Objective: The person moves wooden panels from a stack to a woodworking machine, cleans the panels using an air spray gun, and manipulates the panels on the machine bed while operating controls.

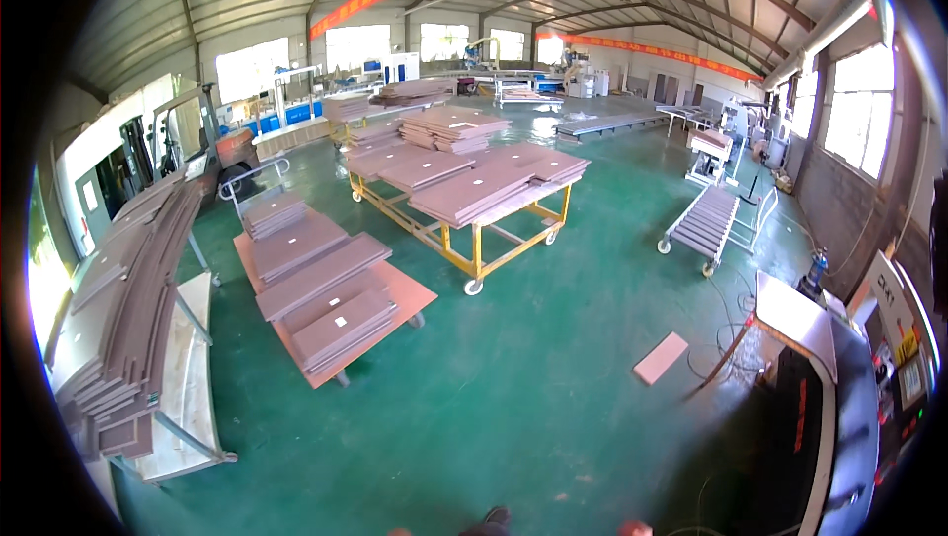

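Only a sliver of my left hand (pixel 399 532) shows at the lower edge. My right hand (pixel 635 529) also just enters there, further right, with its fingers mostly cut off. Whether either hand holds anything cannot be seen. Between them the tip of my dark shoe (pixel 497 515) stands on the green floor (pixel 474 437). Neither hand is seen touching the things around. Closest on the right is a machine (pixel 805 427) with a dark side and a control panel (pixel 910 378). A pinkish board (pixel 661 358) lies flat on the floor ahead of my right hand.
Left, a rack (pixel 183 408) carries leaning brown panels (pixel 123 309). Flat trolleys (pixel 415 297) and a yellow wheeled table (pixel 476 249) bear panel stacks (pixel 474 185). A forklift (pixel 232 146) stands behind. Right are a roller conveyor (pixel 703 220), a small table (pixel 790 314) and floor cables (pixel 726 324).
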{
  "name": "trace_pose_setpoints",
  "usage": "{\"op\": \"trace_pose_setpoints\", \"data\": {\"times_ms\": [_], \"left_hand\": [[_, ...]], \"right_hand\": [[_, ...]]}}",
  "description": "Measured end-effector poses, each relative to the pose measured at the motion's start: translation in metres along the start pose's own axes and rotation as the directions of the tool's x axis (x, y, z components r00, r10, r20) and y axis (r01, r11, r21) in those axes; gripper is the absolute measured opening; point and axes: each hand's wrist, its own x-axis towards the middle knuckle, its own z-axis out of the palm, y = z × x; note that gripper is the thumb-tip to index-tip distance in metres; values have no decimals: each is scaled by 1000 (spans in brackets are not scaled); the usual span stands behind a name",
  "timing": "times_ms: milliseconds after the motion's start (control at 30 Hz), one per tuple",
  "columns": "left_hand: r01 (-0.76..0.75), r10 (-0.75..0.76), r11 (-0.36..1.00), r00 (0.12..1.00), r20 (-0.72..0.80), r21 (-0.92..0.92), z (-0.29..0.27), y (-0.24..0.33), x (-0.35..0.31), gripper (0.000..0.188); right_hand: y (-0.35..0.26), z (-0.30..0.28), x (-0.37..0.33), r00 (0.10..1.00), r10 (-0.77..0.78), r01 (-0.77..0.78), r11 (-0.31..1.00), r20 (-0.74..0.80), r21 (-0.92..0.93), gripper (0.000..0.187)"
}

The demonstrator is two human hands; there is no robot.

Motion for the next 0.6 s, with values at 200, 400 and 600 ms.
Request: {"op": "trace_pose_setpoints", "data": {"times_ms": [200, 400, 600], "left_hand": [[-270, 217, 959, 896, -387, -89, -328, 248, 172, 41], [-485, 311, 837, 802, -510, -253, -545, 455, 296, 50], [-565, 547, 825, 808, -216, -23, -571, 459, 405, 34]], "right_hand": [[-46, -13, 67, 728, 681, -686, 721, 84, 95, 14], [-126, -10, 312, 740, 659, -672, 721, 133, 167, 15], [-201, -58, 620, 840, 527, -542, 824, 128, 164, 15]]}}
